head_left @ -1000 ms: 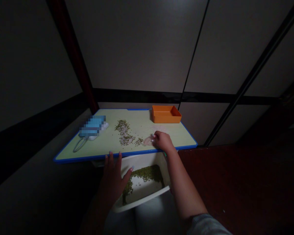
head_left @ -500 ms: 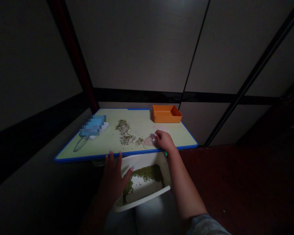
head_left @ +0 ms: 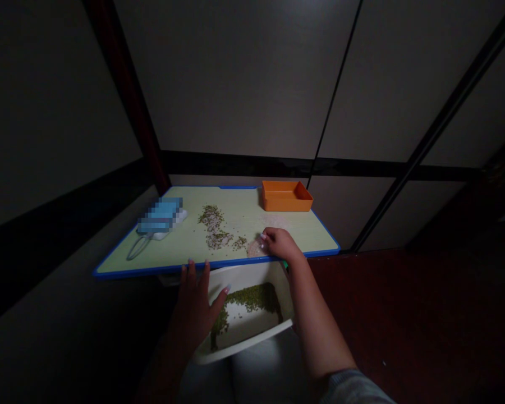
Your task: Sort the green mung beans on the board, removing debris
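My right hand (head_left: 281, 244) is over the front right of the small table (head_left: 185, 196), its thumb and fingers drawn together in a pinch. Whatever lies between the fingertips is too small to make out. Just left of them is a patch of pale pinkish grains (head_left: 255, 247), close to a few green-brown grains (head_left: 239, 243). A larger scatter of mixed green and pale grains (head_left: 214, 224) lies further left. My left hand (head_left: 197, 308) is open, fingers spread, fingertips at the table's blue edge and thumb over a white basin (head_left: 235, 354) holding small green grains (head_left: 256, 296).
An orange tray (head_left: 287, 203) stands at the table's back right. On the left lies a blurred-out blue object (head_left: 160, 215) with a looped strap (head_left: 138, 247). Behind the table rises a panelled wall (head_left: 244, 84). The basin sits over my lap under the table's front edge.
My right hand's fingertips have shifted slightly left and up, and the pale patch beside them has changed shape a little. My left hand stays where it was.
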`<action>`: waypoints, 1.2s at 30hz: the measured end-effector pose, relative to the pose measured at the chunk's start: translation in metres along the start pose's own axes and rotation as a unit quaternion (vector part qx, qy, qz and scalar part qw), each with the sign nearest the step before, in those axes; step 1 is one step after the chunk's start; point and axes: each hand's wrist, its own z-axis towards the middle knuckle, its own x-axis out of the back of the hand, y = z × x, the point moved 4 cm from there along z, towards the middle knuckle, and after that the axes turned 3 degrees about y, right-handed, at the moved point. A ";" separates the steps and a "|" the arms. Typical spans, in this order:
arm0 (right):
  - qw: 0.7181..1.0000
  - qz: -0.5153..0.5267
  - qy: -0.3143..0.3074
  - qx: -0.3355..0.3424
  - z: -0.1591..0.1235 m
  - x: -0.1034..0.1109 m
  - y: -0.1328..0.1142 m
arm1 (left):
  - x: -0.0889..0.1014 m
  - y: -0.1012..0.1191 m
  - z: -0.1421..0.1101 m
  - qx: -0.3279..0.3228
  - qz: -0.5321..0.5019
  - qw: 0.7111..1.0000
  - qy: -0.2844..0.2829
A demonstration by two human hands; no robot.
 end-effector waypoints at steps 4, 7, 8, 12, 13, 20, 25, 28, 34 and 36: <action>1.000 -0.025 0.006 -0.015 0.001 0.000 0.002 | 0.000 -0.001 0.000 -0.004 -0.002 1.000 0.000; 0.997 -0.070 0.023 -0.035 0.001 0.003 0.001 | 0.001 0.000 0.000 -0.011 -0.001 1.000 0.000; 0.996 -0.081 0.027 -0.040 0.001 0.003 0.001 | 0.001 0.000 0.000 -0.012 0.000 1.000 -0.001; 0.994 -0.099 0.027 -0.041 0.001 0.003 -0.002 | 0.001 0.000 0.000 -0.002 0.004 1.000 -0.008; 0.994 -0.096 0.027 -0.039 0.002 0.003 -0.003 | 0.001 0.000 0.000 0.000 0.004 1.000 -0.010; 0.999 -0.051 0.008 -0.017 0.001 0.001 -0.005 | 0.002 0.000 0.001 0.017 -0.004 1.000 -0.020; 1.000 -0.029 -0.005 -0.002 0.001 -0.001 -0.005 | 0.002 0.001 0.002 0.019 -0.014 1.000 -0.015; 0.999 -0.039 0.006 -0.004 0.002 0.000 -0.006 | 0.003 0.001 0.002 0.020 -0.013 1.000 -0.019; 1.000 -0.008 -0.009 0.014 0.002 -0.002 -0.009 | 0.004 0.003 0.003 0.021 -0.010 1.000 -0.019; 1.000 0.004 -0.009 0.023 0.002 -0.003 -0.010 | 0.004 0.004 0.003 0.023 -0.010 1.000 -0.018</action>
